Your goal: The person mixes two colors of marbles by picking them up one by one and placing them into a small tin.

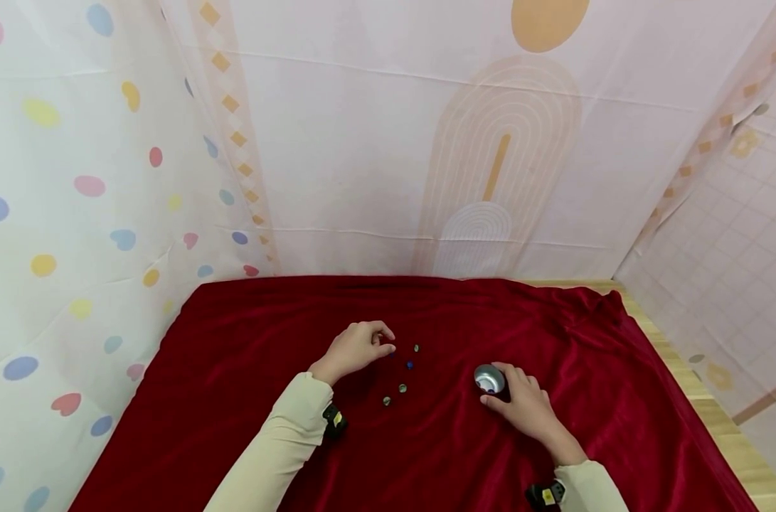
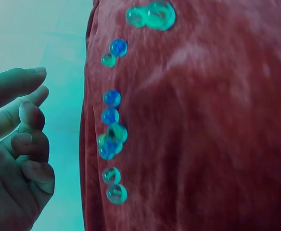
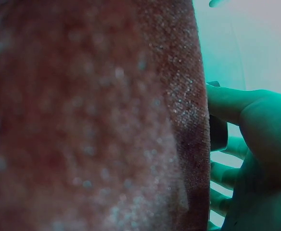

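Several glass marbles lie scattered on the red cloth, among them a blue marble (image 1: pixel 410 365) and a clear greenish marble (image 1: pixel 402 388). My left hand (image 1: pixel 357 347) hovers beside the far marbles with thumb and forefinger apart. In the left wrist view its fingers (image 2: pixel 32 115) hang loosely bent, and nothing shows between them. My right hand (image 1: pixel 522 400) grips a small round metal cup (image 1: pixel 490 377) by its side, thumb on the near edge and fingers at the back. Something small and bluish shows inside the cup. The right wrist view has the cup mostly hidden behind the cloth and thumb.
A wrinkled red velvet cloth (image 1: pixel 426 455) covers the table, with a strip of pale wood (image 1: pixel 701 391) bare along the right side. Patterned curtains (image 1: pixel 336 156) hang behind and on both sides. A black wrist camera (image 1: pixel 335 421) sits on the left sleeve.
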The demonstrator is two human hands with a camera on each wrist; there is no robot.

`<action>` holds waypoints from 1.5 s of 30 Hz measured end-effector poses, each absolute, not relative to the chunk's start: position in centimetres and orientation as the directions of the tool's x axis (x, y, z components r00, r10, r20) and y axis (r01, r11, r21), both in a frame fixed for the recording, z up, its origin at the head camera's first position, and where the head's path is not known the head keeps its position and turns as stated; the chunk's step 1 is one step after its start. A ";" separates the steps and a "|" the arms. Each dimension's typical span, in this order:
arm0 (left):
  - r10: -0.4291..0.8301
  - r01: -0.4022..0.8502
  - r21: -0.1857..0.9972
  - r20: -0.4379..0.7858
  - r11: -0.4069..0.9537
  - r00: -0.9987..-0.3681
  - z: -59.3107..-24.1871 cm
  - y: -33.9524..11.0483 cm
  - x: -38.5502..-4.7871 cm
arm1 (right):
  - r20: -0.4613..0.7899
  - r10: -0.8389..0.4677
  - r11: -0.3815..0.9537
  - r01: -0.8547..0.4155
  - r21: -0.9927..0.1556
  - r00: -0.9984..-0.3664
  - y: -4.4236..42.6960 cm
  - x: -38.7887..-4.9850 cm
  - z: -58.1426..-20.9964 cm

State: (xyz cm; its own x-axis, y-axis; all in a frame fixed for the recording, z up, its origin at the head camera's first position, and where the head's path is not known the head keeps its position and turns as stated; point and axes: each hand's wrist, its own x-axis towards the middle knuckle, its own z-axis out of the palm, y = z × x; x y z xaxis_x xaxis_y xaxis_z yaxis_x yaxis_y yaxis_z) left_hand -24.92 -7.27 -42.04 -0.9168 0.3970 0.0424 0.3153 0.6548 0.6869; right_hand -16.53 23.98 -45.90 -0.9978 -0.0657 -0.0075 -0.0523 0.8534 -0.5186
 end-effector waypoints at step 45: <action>0.252 0.163 0.674 -0.035 0.721 -0.967 -45.0 -12.7 -25.8 | -0.012 -0.069 0.858 -0.053 -0.511 -0.998 24.0 -16.6 -45.9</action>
State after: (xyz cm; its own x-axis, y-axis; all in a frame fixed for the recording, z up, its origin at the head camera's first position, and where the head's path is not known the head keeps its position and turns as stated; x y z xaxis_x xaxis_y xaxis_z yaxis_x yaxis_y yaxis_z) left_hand -25.84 -12.68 -44.96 -0.9671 0.2519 -0.0352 0.1632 0.7206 0.6738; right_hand -16.59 24.00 -45.88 -0.9975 -0.0689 -0.0124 -0.0529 0.8577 -0.5114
